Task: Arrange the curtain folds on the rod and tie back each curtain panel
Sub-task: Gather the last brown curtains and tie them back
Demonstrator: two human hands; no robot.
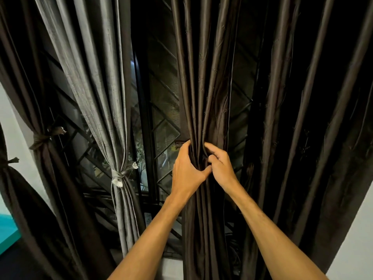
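I observe both hands together at frame centre. The left hand point(186, 168) and right hand point(221, 167), touching, each grip the gathered folds of the dark brown curtain panel point(203, 93). Left of centre, a grey curtain point(101, 87) hangs bound by its tie point(119, 175).

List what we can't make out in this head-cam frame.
- Curtain rod: head view, cut off by the top edge.
- Fingertips of left hand and right hand: head view, buried in the gathered folds of the brown panel; whether they hold a tie-back cannot be told.
- Outdoors: head view, blurred behind the window grille.
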